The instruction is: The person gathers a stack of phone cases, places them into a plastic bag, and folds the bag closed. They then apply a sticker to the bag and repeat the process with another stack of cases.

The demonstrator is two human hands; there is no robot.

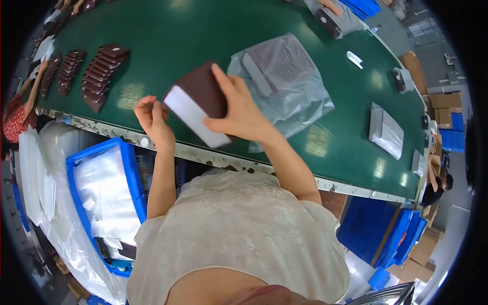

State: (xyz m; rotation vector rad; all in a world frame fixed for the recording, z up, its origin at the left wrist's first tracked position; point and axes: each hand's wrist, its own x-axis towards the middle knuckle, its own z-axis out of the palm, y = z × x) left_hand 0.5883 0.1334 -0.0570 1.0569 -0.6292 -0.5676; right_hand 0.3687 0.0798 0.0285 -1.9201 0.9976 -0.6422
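Observation:
My right hand (241, 109) is wrapped round a thick brown-covered notebook (203, 94), thumb on its white edge and fingers over the cover. The notebook is tilted above the green table near its front edge. Just left of it is my left hand (155, 122), apart from the notebook, its fingers loosely curled and nothing visible in them. Right of the notebook lies a clear plastic bag (300, 107) on the table, with a similar brown notebook (279, 63) inside. My right forearm passes over the bag's near corner.
Fanned rows of brown notebooks (104, 71) lie at left on the green table (203, 25). A wrapped notebook (385, 130) and a small white object (355, 59) are at right. A blue crate (71, 178) of plastic bags stands below the table edge. Other people's arms show at the far edges.

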